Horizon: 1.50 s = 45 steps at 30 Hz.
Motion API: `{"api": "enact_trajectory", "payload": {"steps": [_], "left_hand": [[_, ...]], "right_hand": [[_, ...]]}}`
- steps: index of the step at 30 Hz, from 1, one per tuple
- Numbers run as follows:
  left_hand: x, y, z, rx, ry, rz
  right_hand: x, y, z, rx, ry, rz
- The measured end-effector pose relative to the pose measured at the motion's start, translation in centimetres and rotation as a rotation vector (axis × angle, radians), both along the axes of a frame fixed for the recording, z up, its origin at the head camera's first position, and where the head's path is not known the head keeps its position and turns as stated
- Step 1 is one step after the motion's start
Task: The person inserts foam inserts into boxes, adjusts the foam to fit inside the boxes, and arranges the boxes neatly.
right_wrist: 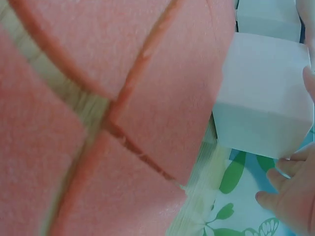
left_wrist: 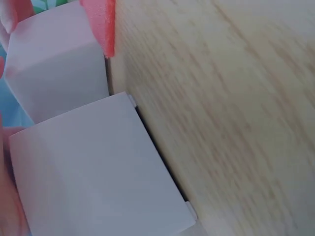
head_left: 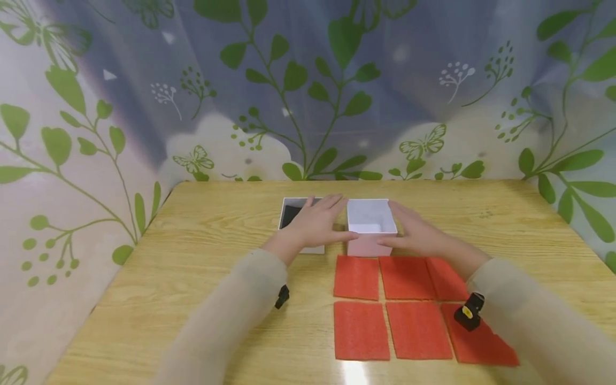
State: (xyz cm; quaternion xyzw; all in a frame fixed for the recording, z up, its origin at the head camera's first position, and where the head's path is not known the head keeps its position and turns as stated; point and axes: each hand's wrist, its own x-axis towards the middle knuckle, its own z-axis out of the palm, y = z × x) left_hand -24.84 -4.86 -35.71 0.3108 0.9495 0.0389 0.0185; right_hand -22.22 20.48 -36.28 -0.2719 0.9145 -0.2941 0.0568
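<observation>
A small white open box (head_left: 370, 231) stands mid-table, seen close up as the white box (left_wrist: 54, 59) and the white box (right_wrist: 266, 98). My left hand (head_left: 327, 219) lies with straight fingers over a flat white lid (head_left: 290, 214) with a dark inside, its thumb touching the box's left front corner. My right hand (head_left: 409, 227) rests flat against the box's right side, its fingers (right_wrist: 290, 191) showing beside the wall. The lid's white side (left_wrist: 98, 172) fills the left wrist view. Several red foam sheets (head_left: 356, 277) lie in two rows in front of the box.
The wooden table (head_left: 202, 240) reaches back to a leaf-patterned curtain (head_left: 308, 107). Small black cameras sit on both wrists (head_left: 469, 312). Red foam sheets (right_wrist: 98, 123) cover most of the right wrist view; one sheet's edge (left_wrist: 101, 24) touches the box.
</observation>
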Motion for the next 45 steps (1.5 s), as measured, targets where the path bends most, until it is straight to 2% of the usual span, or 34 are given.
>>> {"api": "enact_trajectory", "payload": {"steps": [7, 14, 19, 27, 35, 45], "left_hand": [[-0.1, 0.0, -0.4, -0.018, -0.019, 0.021], [-0.2, 0.0, -0.2, 0.035, -0.056, 0.007], [-0.3, 0.0, 0.1, 0.082, -0.084, 0.009], [-0.2, -0.1, 0.3, 0.123, -0.146, 0.004], [-0.1, -0.2, 0.3, 0.109, -0.137, 0.005], [-0.3, -0.2, 0.4, 0.125, -0.134, 0.0]], "right_hand": [[0.4, -0.7, 0.2, 0.012, 0.003, -0.016], [0.6, -0.6, 0.4, 0.04, -0.016, -0.028], [0.7, 0.1, 0.5, 0.025, -0.028, 0.003], [2.2, 3.7, 0.4, 0.084, -0.108, -0.007], [4.1, 7.4, -0.5, 0.154, -0.128, 0.011], [5.9, 10.8, -2.2, 0.177, -0.116, 0.028]]}}
